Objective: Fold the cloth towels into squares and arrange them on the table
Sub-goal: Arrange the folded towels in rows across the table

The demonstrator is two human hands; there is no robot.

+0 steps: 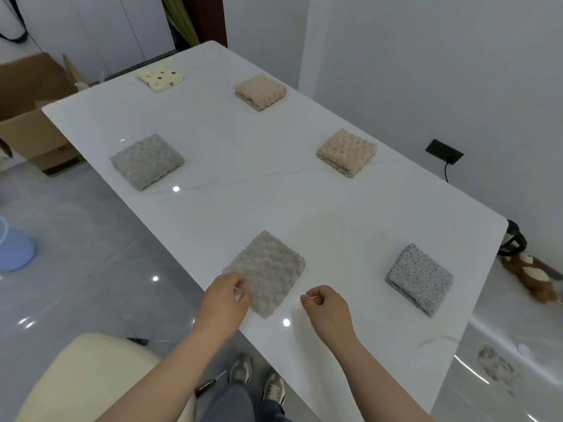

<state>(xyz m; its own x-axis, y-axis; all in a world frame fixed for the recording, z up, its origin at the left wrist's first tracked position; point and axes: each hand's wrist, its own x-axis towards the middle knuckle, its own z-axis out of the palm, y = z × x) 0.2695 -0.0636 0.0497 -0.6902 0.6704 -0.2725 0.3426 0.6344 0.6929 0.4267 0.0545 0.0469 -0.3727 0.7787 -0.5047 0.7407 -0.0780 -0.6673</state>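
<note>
The grey towel [268, 272] lies folded by the near edge of the table [243, 193]. The left grip [227, 295] curls at its corner, whether pinching I cannot tell; the right grip [327, 303] is clenched on nothing just beside. Best nudge its sides square to that edge, not lift.

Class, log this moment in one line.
towels: six folded on table | left hand: at nearest towel corner | right hand: curled, empty

Six folded towels on one table [243, 184]: two grey, near grey towel [269, 269] at the left hand [225, 300], far grey towel [146, 161] beyond it; two beige, near beige towel [345, 152] and far beige towel [260, 91] beyond the right hand [327, 306]; one speckled towel [419, 278]; one cream towel [160, 77].
</note>
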